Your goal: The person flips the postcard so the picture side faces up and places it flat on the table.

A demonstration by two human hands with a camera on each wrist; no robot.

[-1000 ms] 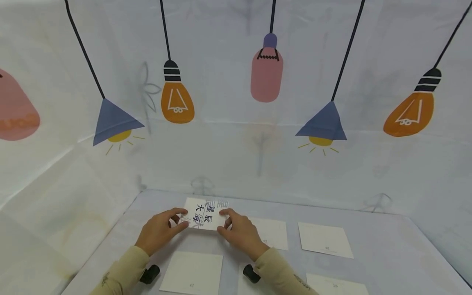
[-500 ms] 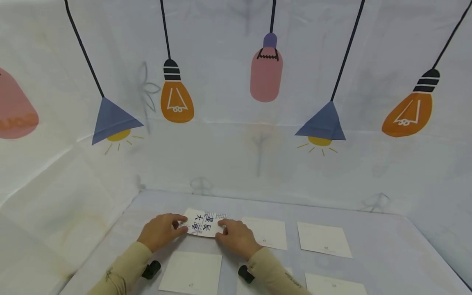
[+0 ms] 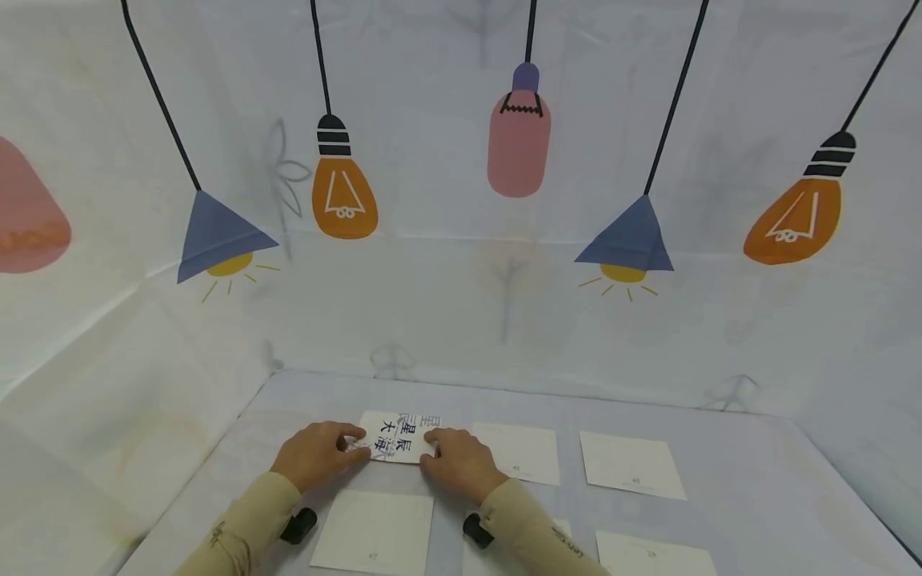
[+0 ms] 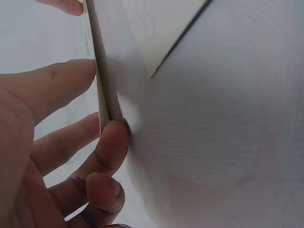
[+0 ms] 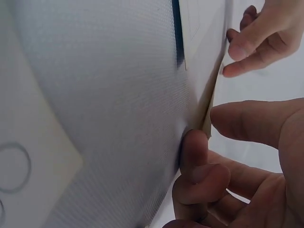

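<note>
Head view: left hand [image 3: 310,454] and right hand [image 3: 464,464] pinch a card [image 3: 395,437] seemingly lettered 星辰大海.

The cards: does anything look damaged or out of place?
No damage or spill stands out. The one odd item is the lettered card at the back left, held by the left hand and right hand: it shows bold characters, while the other cards look mostly blank.

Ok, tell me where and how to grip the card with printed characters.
Best pinch the printed card by its left and right edges, coming in from both sides, left hand on one and right hand on the other. It is thin and flat, and the wrist views seem to show those edges slightly off the table.
</note>
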